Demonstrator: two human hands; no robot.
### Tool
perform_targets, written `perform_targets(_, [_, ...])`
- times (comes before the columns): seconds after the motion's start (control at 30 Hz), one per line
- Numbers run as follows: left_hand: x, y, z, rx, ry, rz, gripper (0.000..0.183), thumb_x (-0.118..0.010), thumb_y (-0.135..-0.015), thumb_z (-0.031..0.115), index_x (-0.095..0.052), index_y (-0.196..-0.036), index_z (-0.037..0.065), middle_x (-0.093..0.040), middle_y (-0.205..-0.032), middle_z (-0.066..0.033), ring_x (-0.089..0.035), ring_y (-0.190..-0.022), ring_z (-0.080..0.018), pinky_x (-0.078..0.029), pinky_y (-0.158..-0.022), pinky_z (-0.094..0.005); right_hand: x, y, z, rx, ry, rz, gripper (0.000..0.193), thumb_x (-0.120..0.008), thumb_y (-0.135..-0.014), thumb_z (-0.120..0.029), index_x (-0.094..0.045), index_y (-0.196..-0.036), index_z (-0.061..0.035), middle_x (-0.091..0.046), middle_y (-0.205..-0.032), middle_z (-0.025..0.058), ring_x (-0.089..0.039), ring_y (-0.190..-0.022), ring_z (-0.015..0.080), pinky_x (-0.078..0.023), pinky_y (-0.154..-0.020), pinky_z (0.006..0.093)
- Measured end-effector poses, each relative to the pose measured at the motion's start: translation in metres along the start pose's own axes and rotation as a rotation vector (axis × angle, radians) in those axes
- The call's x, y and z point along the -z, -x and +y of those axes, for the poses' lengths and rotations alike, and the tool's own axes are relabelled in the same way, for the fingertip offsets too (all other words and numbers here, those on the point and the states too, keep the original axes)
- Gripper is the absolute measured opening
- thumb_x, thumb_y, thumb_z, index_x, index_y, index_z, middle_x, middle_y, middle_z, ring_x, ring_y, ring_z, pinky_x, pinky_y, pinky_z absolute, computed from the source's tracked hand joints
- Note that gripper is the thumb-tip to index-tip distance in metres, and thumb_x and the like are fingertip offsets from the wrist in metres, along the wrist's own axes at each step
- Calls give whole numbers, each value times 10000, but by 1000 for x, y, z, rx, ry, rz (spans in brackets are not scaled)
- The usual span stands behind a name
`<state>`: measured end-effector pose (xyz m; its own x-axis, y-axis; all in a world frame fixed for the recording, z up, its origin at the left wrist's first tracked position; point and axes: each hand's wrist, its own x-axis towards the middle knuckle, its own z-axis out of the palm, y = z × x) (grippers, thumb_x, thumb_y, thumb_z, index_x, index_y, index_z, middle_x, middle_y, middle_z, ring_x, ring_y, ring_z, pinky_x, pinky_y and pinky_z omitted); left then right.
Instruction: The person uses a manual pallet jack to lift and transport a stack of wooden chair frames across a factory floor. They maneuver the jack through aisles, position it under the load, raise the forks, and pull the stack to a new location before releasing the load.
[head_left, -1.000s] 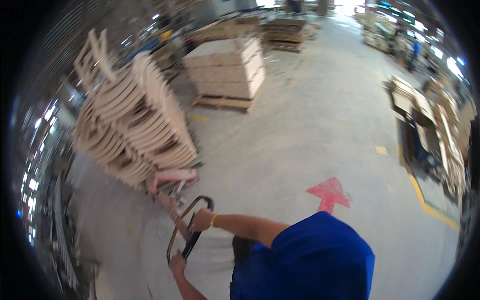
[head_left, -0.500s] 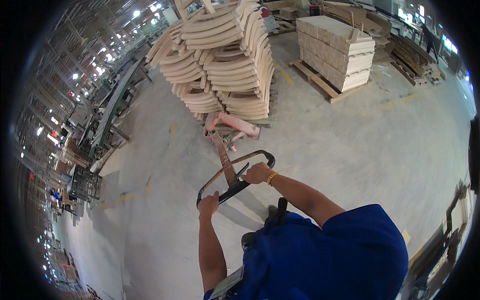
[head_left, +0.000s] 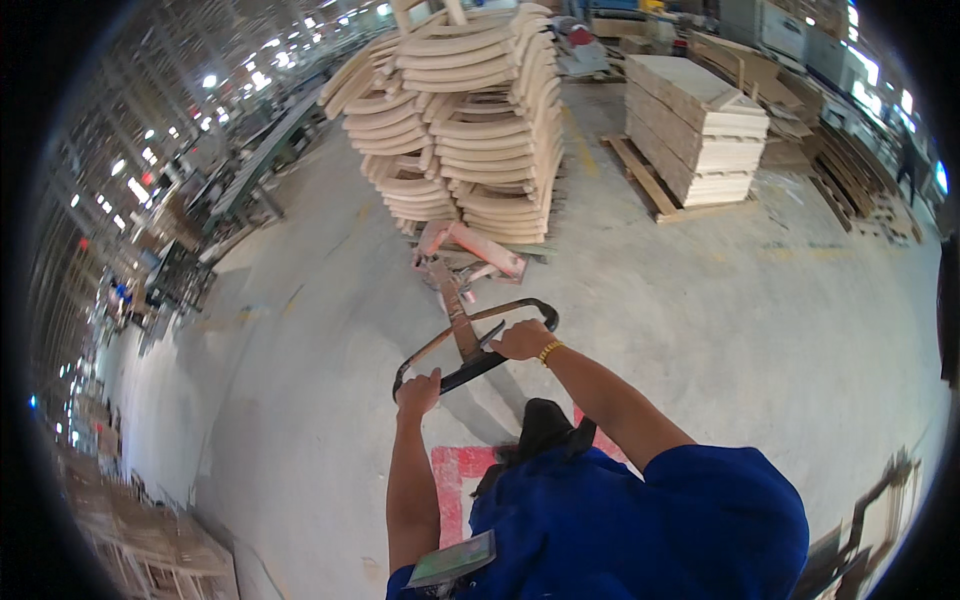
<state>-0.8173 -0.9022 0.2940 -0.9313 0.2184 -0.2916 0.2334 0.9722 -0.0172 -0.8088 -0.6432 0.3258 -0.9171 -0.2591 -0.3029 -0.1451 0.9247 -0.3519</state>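
Observation:
Both my hands are on the looped handle point(head_left: 472, 372) of a worn orange-red pallet jack point(head_left: 470, 248). At the handle's left end, my left hand point(head_left: 418, 392) is wrapped round the black grip. Further right, near the centre lever, my right hand point(head_left: 521, 340) is closed on the same bar; a gold-coloured bracelet circles that wrist. The jack stands against a tall load of curved wooden pieces point(head_left: 485, 150), stacked in several layers. Its forks are hidden beneath the load.
Right of the load, a block of stacked boards point(head_left: 690, 130) sits on a wooden pallet point(head_left: 640, 178). Dark planks point(head_left: 850, 175) lie beyond it. A long conveyor point(head_left: 265, 155) runs along the left. Red floor markings point(head_left: 455, 480) show by my feet. Wooden pieces point(head_left: 160, 540) stand lower left.
I have moved backward with the jack and its load following. Red floor markings have come into view by my feet, and wooden pieces at lower left. Both hands keep their hold.

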Motion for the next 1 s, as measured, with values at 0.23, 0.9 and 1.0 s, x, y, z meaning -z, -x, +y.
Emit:
perform_targets(0.23, [-93, 64, 107, 135, 56, 111, 452, -270, -875, 395, -588, -941, 81, -612, -890, -198, -590, -842, -356, -450, -755, -448, -77, 73, 86, 143, 122, 34, 608, -236, -869, -488, -642, -886, -36, -606, -936, 201, -570, -915, 352, -414, -829, 444])
perform_targets(0.9, [-181, 239, 442, 352, 319, 166, 465, -302, -863, 400, -634, -857, 74, -630, -810, -152, -610, -773, -325, -472, -679, -438, -132, 287, 323, 427, 349, 135, 586, -272, -860, -450, -635, -708, -16, -622, -748, 194, -606, -699, 361, -469, -670, 460])
perform_targets(1.0, [-186, 254, 493, 411, 393, 171, 533, -258, -873, 432, -627, -800, 53, -625, -797, -161, -600, -776, -340, -459, -690, -445, -127, 323, 355, 409, 386, 132, 583, -266, -863, -449, -641, -724, -25, -620, -758, 200, -603, -730, 361, -463, -697, 462])
